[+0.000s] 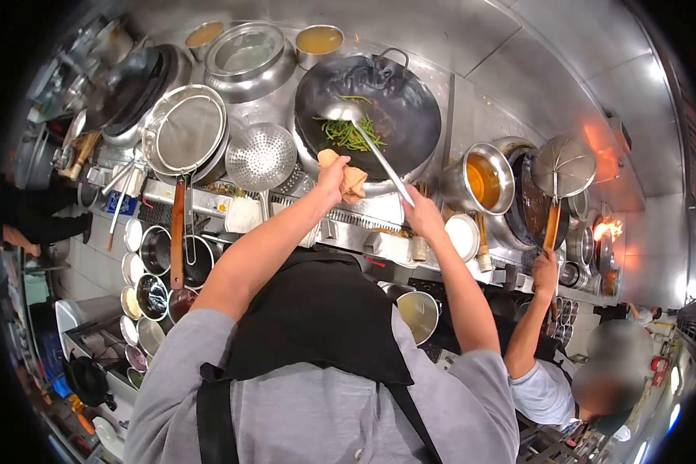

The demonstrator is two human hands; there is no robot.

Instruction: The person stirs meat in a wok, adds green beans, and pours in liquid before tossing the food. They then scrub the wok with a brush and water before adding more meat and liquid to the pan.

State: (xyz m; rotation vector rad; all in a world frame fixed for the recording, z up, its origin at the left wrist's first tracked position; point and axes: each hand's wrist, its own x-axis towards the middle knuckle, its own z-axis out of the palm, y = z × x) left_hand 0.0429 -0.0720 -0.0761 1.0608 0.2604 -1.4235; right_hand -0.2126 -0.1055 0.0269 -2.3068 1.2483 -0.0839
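A large black wok (402,100) stands on the range in front of me, with green beans (346,138) lying in its middle. My left hand (334,179) is closed on a folded tan cloth (353,184) at the wok's near rim. In my right hand (422,213) is the handle of a long metal ladle (383,161), whose bowl rests over the beans inside the wok. Left of the wok, a perforated skimmer (261,157) lies with its handle toward me.
Round mesh strainers (189,131) sit at the left. A pot of amber liquid (483,179) stands right of the wok. Farther right, a co-worker's hand (545,271) holds a wire strainer (564,166) over another wok. Flames (607,229) show at the far right.
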